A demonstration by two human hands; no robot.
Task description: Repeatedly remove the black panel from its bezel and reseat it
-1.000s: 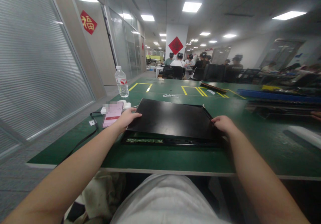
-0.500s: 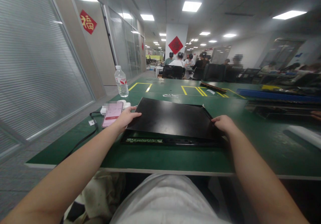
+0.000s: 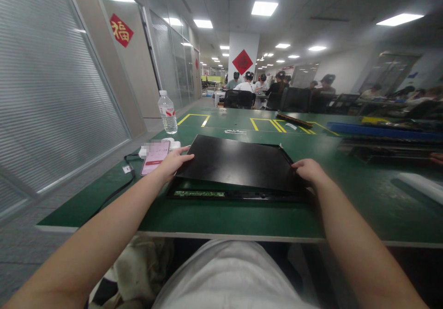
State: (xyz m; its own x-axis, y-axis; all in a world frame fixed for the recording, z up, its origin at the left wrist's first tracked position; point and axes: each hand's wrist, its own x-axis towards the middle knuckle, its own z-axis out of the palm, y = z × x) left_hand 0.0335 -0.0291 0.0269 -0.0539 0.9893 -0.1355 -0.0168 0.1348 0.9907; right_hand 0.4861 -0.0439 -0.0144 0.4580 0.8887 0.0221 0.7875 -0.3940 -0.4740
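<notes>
The left hand (image 3: 173, 165) shifts marginally up or away, which is hard to tell, and the left end of the black panel (image 3: 238, 162) goes with it, so the gap above the green circuit strip (image 3: 199, 193) widens a little.

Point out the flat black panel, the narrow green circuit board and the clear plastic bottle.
Flat black panel (image 3: 238, 163): head view, middle of its upper face.
Narrow green circuit board (image 3: 199, 194): head view, middle of visible strip.
Clear plastic bottle (image 3: 168, 112): head view, its label.
</notes>
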